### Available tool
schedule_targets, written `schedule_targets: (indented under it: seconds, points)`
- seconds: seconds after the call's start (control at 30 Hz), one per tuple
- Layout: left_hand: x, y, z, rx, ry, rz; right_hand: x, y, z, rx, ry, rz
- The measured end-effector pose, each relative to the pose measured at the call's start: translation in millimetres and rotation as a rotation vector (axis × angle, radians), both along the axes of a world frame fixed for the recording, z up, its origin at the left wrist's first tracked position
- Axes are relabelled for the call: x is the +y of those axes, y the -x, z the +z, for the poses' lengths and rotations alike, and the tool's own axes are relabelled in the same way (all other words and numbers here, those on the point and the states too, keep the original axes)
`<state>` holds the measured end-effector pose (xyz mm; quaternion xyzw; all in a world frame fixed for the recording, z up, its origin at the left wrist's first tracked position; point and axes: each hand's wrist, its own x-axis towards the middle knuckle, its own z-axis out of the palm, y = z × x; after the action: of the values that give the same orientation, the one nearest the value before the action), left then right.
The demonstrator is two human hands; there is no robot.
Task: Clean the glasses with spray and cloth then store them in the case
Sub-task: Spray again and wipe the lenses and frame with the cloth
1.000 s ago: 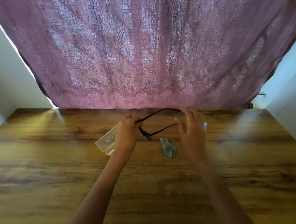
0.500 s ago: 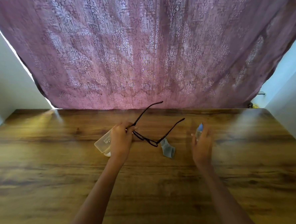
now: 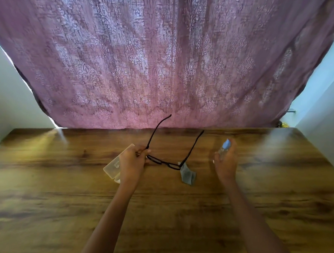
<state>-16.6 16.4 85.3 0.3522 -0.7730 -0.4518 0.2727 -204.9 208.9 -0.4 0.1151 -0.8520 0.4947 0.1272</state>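
My left hand (image 3: 132,163) grips the black-framed glasses (image 3: 171,163) by their left end, arms unfolded and pointing up and away from me. To the right, my right hand (image 3: 225,165) is closed around a small clear spray bottle (image 3: 224,147) with a blue cap, lifted off the table. A small grey cloth (image 3: 187,174) lies crumpled on the wooden table (image 3: 157,213) just under the right lens. The translucent case (image 3: 113,166) lies behind my left hand, partly hidden by it.
A mauve patterned curtain (image 3: 166,58) hangs along the table's far edge. White walls (image 3: 327,108) close in on both sides. Bare wood stretches toward me and to either side of my arms.
My right hand let go of the glasses, moved right and took up the spray bottle. My left hand turned the glasses so their arms point upward.
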Motion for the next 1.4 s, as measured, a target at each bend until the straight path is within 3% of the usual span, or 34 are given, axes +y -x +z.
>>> schedule_targets:
  seconds: [0.17, 0.37, 0.63, 0.77, 1.1, 1.4]
  points:
    - [-3.2, -2.3, -4.2, -0.014, 0.060, 0.022, -7.7, -36.7, 9.2, -0.144, 0.169, -0.063]
    - [-0.9, -1.9, -12.2, 0.053, 0.084, 0.074, -14.5, -104.6, 31.4, -0.113, 0.364, 0.021]
    - [8.7, 1.1, -26.1, 0.207, 0.162, 0.072, -44.4, -152.6, 56.1, -0.058, 0.141, 0.501]
    - [12.9, -0.6, -22.3, 0.262, 0.230, 0.065, -59.0, -151.4, 75.3, 0.027, -0.002, 0.537]
    - [16.2, -1.9, -14.1, 0.335, 0.330, 0.049, -66.1, -141.0, 91.0, -0.024, -0.189, 0.601]
    - [14.4, -0.2, -16.6, 0.341, 0.301, 0.047, -65.9, -141.8, 94.6, 0.016, -0.184, 0.575]
